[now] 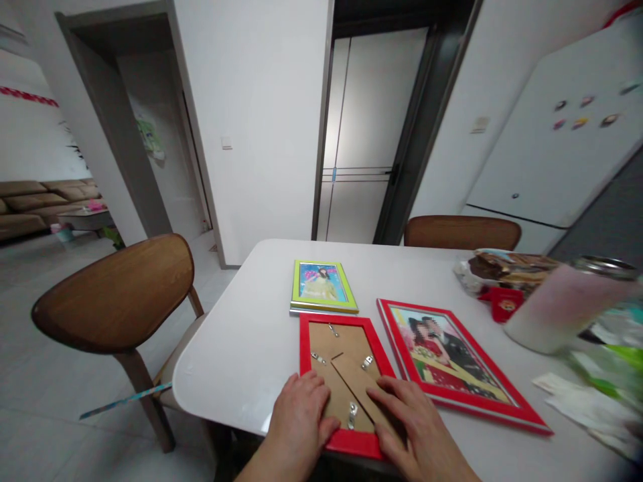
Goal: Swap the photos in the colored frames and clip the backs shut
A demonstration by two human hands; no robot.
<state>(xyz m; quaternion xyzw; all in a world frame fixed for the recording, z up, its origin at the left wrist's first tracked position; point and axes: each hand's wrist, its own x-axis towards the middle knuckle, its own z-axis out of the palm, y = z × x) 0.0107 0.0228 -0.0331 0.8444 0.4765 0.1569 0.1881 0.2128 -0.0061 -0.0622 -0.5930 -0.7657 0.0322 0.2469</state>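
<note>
A red picture frame lies face down near the table's front edge, its brown backing board upward. Several small metal clips and a long, slanted stand flap sit on that board. My left hand grips the frame's lower left side, thumb by the bottom edge. On the lower right, my right hand holds the frame with its fingers bent over the backing. To the right, a larger red-framed photo lies face up. Beyond the held frame, a yellow-green framed picture rests on a silver-edged frame.
The white table has rounded corners. A pink-white tumbler, a red packet, brown wrappers and white tissue are on its right. Wooden chairs stand at the left and far side.
</note>
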